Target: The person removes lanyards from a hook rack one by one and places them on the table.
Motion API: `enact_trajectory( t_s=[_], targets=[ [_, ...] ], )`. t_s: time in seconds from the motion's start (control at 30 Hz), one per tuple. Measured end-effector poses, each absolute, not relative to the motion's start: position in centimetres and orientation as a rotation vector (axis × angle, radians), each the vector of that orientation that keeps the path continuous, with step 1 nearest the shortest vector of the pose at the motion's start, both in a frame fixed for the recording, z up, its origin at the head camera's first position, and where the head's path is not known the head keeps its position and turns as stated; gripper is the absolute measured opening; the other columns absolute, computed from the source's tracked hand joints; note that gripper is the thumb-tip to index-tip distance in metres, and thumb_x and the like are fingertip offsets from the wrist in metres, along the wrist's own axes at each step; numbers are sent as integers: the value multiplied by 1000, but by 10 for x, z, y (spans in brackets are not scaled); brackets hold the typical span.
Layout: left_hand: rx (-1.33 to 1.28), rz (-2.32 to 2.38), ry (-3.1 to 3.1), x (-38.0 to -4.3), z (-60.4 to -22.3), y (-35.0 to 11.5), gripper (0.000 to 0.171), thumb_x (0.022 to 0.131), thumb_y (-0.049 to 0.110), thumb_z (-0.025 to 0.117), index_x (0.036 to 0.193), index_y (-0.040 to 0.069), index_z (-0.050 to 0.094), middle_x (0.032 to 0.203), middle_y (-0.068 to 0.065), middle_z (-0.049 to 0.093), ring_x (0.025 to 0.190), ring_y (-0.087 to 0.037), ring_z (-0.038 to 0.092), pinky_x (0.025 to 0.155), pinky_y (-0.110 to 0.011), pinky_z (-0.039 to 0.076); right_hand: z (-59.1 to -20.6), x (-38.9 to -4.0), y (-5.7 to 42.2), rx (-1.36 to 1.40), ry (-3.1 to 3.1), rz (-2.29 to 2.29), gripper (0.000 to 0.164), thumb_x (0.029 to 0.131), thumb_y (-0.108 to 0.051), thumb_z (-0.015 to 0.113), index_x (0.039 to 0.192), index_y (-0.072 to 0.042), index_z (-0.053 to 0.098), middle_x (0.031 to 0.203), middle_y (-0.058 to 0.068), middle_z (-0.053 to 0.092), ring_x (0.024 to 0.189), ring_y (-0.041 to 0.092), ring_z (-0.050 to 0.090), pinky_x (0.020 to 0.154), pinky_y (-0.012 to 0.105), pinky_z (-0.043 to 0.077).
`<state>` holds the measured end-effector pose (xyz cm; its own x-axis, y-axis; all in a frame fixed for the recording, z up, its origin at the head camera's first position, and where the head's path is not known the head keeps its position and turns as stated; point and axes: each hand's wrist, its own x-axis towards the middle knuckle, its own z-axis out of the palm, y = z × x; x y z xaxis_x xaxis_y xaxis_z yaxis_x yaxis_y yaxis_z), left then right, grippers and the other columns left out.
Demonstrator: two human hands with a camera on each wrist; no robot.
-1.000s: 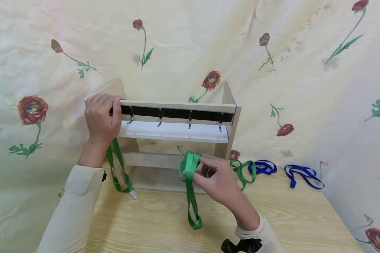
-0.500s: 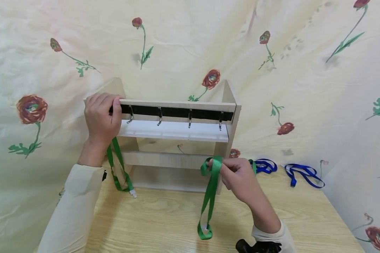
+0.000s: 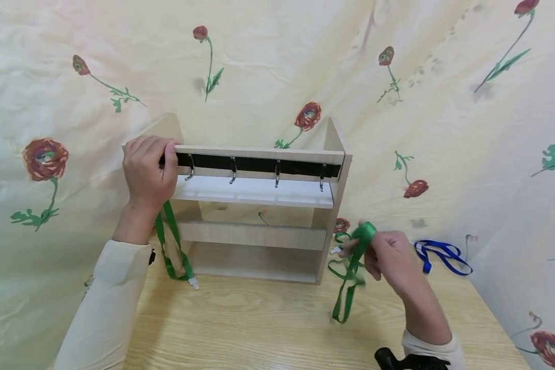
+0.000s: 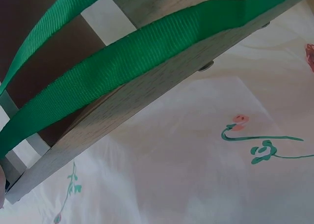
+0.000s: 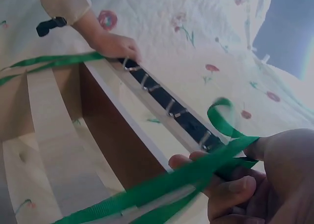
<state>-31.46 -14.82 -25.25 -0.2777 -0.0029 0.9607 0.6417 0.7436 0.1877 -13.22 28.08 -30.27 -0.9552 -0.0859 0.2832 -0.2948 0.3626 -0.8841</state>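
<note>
My left hand (image 3: 150, 172) grips the upper left corner of a small wooden shelf rack (image 3: 259, 235), fingers over its front rail. Below that hand hangs a green lanyard (image 3: 185, 264) with a white clip; its upper end is hidden by the hand. My right hand (image 3: 395, 259) pinches another green lanyard (image 3: 364, 235), whose loop dangles above the table, right of the rack. In the right wrist view this lanyard (image 5: 147, 192) runs across the fingers. Metal hooks (image 3: 277, 174) line a black strip on the rail.
Behind the held strap, a further green lanyard with a white clip (image 3: 335, 250) lies beside the rack, partly hidden. A blue lanyard (image 3: 444, 255) rests farther right on the wooden table (image 3: 240, 329). Flowered cloth (image 3: 259, 67) hangs close behind the rack.
My right hand has moved right with its green lanyard, from in front of the rack to beyond its right side. It now covers one blue lanyard. My left hand stays put.
</note>
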Motion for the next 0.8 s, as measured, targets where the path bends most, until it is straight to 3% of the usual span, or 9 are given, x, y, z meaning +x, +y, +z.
enact_trajectory(
  t_s=[0.1,0.23,0.33,0.47,0.8],
  targets=[
    [-504,-672,-1759,-314,-252,-148,47,103,31,47,95,-2,79,90,-22,78,91,-42,69,92,-55,46,-300,-133,294,343,-2417,1705,66,116,-28,27,96,9,78,86,-4,83,40,18,52,37,37,34],
    [-498,-673,-1762,-314,-252,-149,46,104,31,47,95,-2,79,91,-21,78,91,-42,69,93,-55,46,-295,-134,309,385,-2344,1794,69,115,-42,29,97,1,80,87,1,83,53,18,71,38,34,45],
    [-500,-678,-1760,-314,-252,-149,45,103,31,48,95,-2,79,91,-21,78,92,-42,69,94,-55,46,-291,-133,320,416,-2265,1864,64,115,-41,30,100,-4,80,91,2,84,69,18,80,46,34,54],
    [-504,-686,-1754,-314,-253,-149,45,103,30,48,94,-2,79,91,-21,78,91,-42,68,93,-55,46,-286,-132,332,429,-2184,1920,59,116,-37,32,103,-5,80,96,3,84,83,17,83,56,33,61],
    [-506,-685,-1751,-314,-253,-149,45,103,30,49,95,-2,79,91,-22,78,91,-42,68,93,-55,46,-287,-130,364,415,-1909,2143,56,114,-39,36,116,-1,76,105,9,84,98,18,82,78,32,65]
  ],
)
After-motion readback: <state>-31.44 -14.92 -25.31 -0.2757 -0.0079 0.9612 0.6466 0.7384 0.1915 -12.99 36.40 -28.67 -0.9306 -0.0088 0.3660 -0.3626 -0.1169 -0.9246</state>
